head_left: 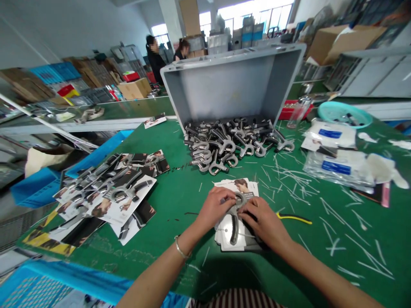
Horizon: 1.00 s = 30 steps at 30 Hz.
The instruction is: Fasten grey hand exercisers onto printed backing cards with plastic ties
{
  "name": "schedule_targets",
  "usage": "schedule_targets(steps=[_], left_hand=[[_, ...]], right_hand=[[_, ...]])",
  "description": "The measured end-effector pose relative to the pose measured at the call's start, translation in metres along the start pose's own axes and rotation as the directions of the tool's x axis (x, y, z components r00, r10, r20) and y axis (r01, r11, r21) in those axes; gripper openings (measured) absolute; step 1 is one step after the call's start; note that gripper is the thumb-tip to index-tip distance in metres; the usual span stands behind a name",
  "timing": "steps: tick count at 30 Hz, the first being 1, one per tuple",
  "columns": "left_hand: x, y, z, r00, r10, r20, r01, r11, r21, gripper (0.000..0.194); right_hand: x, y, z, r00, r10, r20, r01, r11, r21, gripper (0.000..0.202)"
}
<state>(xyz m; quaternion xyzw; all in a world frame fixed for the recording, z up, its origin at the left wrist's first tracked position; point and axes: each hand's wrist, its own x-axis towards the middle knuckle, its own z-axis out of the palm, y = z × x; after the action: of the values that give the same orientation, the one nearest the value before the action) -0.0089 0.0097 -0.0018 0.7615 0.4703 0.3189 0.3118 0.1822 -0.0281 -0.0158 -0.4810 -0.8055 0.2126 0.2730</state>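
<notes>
A grey forked tool (235,226) with a ring-like head and a curved dark handle lies on a stack of printed white cards (228,244). My left hand (216,207) is closed on the left side of its head, thumb and fingertips pressed together. My right hand (261,220) pinches the tool from the right, near its neck. Whether those fingers also hold a thin tie is hidden. A thin pale strip crosses the card below them. Beside my right hand lies a yellow-and-black handle (297,218), its other end hidden.
A tipped grey crate (227,85) spills many similar grey tools (221,145). Carded tools (112,192) are piled at left. Thin white offcuts (337,214) litter the green table at right, near plastic-wrapped packs (340,167) and a turquoise bowl (345,112). Two people (156,57) are far behind.
</notes>
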Motion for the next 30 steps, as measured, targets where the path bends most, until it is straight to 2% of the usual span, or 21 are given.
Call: schedule_targets(steps=[5,10,13,20,30], left_hand=[[-0.012,0.006,0.007,0.999,0.033,0.031,-0.036,0.996,0.084,0.013],[-0.011,-0.005,0.017,0.997,0.048,-0.061,-0.045,0.998,0.048,0.009],[-0.013,-0.008,0.019,0.996,0.028,-0.08,-0.032,0.999,-0.04,0.009],[-0.015,-0.009,0.018,0.995,-0.023,-0.096,0.009,0.99,-0.138,0.009],[-0.017,-0.006,0.014,0.995,-0.044,-0.092,0.028,0.985,-0.171,0.011]], right_hand=[[0.005,0.007,0.005,0.996,0.008,-0.091,0.001,0.995,0.103,0.007],[0.008,0.011,0.008,0.982,0.086,-0.169,-0.045,0.971,0.234,0.014],[0.008,0.013,0.006,0.988,0.089,-0.129,-0.056,0.97,0.238,0.018],[0.004,0.011,0.0,0.999,-0.013,0.041,0.005,0.982,0.189,0.024],[0.004,0.01,-0.001,0.995,-0.043,0.087,0.031,0.99,0.135,0.025]])
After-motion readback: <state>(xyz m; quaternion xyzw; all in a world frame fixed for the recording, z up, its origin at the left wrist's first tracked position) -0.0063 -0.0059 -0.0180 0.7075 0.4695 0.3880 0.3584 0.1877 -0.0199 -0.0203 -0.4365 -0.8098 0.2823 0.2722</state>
